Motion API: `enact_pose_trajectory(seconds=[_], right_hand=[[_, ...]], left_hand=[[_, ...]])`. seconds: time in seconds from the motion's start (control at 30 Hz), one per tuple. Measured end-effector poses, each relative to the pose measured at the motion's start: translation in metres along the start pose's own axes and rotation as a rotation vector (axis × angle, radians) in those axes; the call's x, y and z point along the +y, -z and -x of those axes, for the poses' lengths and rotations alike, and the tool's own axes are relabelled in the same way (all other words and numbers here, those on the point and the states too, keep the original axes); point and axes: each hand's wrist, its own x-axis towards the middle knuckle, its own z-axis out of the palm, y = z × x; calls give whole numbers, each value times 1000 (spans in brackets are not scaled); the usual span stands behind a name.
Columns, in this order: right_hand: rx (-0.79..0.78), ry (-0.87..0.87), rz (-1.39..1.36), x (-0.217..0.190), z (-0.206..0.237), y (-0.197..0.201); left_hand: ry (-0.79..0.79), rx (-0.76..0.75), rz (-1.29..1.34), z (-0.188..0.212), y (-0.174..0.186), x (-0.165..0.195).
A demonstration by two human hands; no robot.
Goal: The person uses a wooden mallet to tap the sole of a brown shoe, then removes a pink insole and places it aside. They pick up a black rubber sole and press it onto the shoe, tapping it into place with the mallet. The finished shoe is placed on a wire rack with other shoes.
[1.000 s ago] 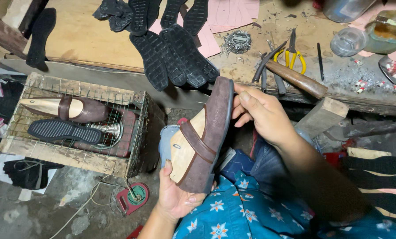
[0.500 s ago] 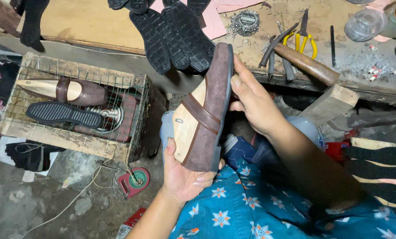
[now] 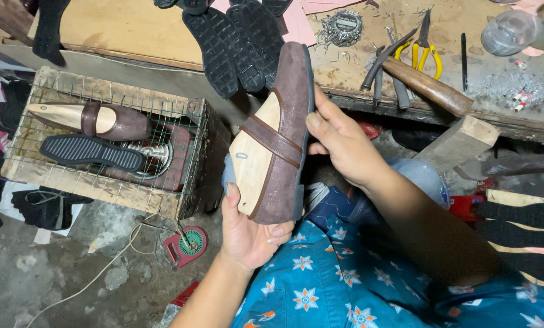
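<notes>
I see both hands on the brown shoe (image 3: 278, 140), held over the lap, below the bench edge. Left hand (image 3: 247, 234) cups the heel end from below, fingers curled up around it. Right hand (image 3: 339, 143) pinches the sole edge near the middle, thumb on the rim. The shoe sits on a pale wooden form, strap across it, toe pointing up toward the bench (image 3: 120, 30).

Around it: black rubber soles (image 3: 232, 45) overhang the bench edge just above the toe, close but apart from it. Right of them I see a round tin (image 3: 344, 25) with a dark lid label, ringed by loose tacks, then yellow-handled pliers (image 3: 427, 51) and a wooden-handled hammer (image 3: 427, 90). Left, a wire-mesh crate (image 3: 102, 146) carries a second shoe (image 3: 92, 119) and a loose sole (image 3: 92, 152). A red-and-green round gadget (image 3: 187, 245) lies on the floor by the crate.
</notes>
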Motion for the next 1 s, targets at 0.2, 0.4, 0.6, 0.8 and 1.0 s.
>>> enact_pose_trajectory(seconds=[0.2,0.4,0.6,0.8,1.0], right_hand=[[-4,57,-61,13,0,5],[-86,54,-26,51,-4,26],[-61,-86,694,92,15,69],[-146,-82,1407,101,62,121],[179,-149,1167,93,76,124]], left_hand=[[16,-74,-51,0,8,-2],[-92,31,-115,-5,4,5],[-337,-9,-439,-37,-27,61],[-582,105,-695,-108,-92,130],[-614,457,-915,-212,-184,190]])
